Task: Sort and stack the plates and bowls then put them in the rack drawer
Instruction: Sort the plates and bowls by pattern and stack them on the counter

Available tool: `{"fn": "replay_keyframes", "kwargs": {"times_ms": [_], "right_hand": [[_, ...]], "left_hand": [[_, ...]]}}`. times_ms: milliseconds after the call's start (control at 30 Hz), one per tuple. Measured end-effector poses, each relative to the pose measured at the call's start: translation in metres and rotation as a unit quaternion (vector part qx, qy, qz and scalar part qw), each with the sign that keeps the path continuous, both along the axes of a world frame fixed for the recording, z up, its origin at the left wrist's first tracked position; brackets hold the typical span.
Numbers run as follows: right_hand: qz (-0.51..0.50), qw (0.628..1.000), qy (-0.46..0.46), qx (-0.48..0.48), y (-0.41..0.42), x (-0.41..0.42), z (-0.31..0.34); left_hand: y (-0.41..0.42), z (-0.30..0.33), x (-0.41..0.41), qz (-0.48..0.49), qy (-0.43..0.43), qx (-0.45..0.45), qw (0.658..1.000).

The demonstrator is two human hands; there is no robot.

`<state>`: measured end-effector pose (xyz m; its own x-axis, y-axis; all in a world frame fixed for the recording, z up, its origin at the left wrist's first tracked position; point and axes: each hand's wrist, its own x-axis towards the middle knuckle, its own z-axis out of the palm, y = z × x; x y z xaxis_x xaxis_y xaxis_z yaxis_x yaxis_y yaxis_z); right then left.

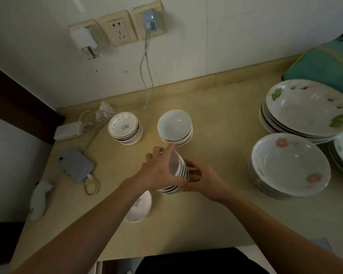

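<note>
From the head view, both hands meet over the beige stone counter (216, 119). The left hand (158, 171) is curled around the near side of a tilted stack of small white ceramic bowls (179, 167), index finger stretched over the rim; the right hand (202, 179) cups the far side and base, fingers closed against it. The stack leans left, its open mouth turned towards the left hand, and seems lifted above a second low pile of small white bowls (167, 189) just beneath.

Around it: 1 stack of plain white bowls (175, 125) just beyond the hands, 1 stack of blue-patterned small bowls (125, 127) to its left, and a single blue-motif white saucer (140, 206) under the left forearm. On the right stand 2 piles of wide floral plates, pink-flowered (289, 167) and green-leafed (307, 107).

The risks, as I judge them: tilted bowls can slide out of the nest and chip on the counter; the left forearm could knock the saucer off the front edge; swinging right could clip the pink-flowered plates. The rack drawer is not in sight.
</note>
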<state>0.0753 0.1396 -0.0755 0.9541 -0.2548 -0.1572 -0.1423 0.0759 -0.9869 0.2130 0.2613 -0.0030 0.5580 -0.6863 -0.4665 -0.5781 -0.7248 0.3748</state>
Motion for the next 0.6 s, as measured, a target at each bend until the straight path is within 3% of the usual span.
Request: {"fn": "replay_keyframes", "kwargs": {"times_ms": [200, 600], "right_hand": [[0.006, 0.998, 0.023, -0.051, 0.002, -0.004, 0.013], [-0.015, 0.993, 0.031, -0.115, 0.009, 0.003, 0.022]], "left_hand": [[0.009, 0.003, 0.012, 0.02, 0.06, -0.05, 0.997], [0.012, 0.001, 0.006, -0.012, 0.022, -0.031, 0.999]]}}
